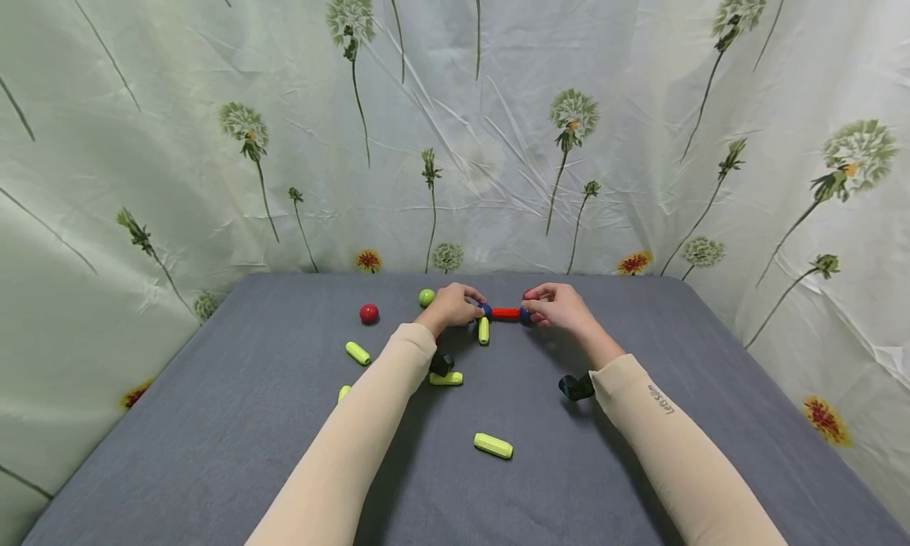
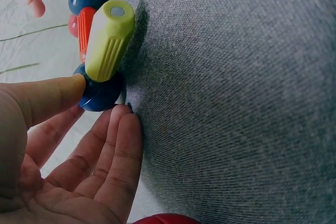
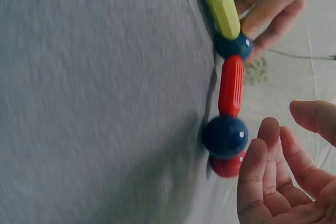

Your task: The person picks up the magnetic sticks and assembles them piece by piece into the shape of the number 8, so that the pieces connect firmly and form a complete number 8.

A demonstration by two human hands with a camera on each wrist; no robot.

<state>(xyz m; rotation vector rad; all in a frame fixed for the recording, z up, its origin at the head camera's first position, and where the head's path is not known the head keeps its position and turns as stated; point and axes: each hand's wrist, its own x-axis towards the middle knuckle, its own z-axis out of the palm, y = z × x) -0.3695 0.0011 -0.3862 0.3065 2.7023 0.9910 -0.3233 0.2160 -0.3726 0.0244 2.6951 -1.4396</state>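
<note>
A red magnetic stick (image 1: 505, 314) joins two blue balls in a row. My left hand (image 1: 452, 304) pinches the left blue ball (image 2: 100, 95) between thumb and fingers. A yellow-green stick (image 2: 110, 40) projects from that ball toward the near side. At the other end, the right blue ball (image 3: 224, 136) sits beside my right hand (image 1: 562, 307). In the right wrist view, the fingers of that hand are loosely bent, spread apart from the thumb, and hold nothing. A red ball (image 3: 227, 166) shows just beyond the right blue ball, partly hidden by it.
Left of my left hand are a red ball (image 1: 369, 314) and a green ball (image 1: 426, 298). Several loose yellow-green sticks lie around the grey table (image 1: 235, 419), one stick (image 1: 494, 446) near its front middle. A dandelion-print curtain (image 1: 483, 135) hangs behind.
</note>
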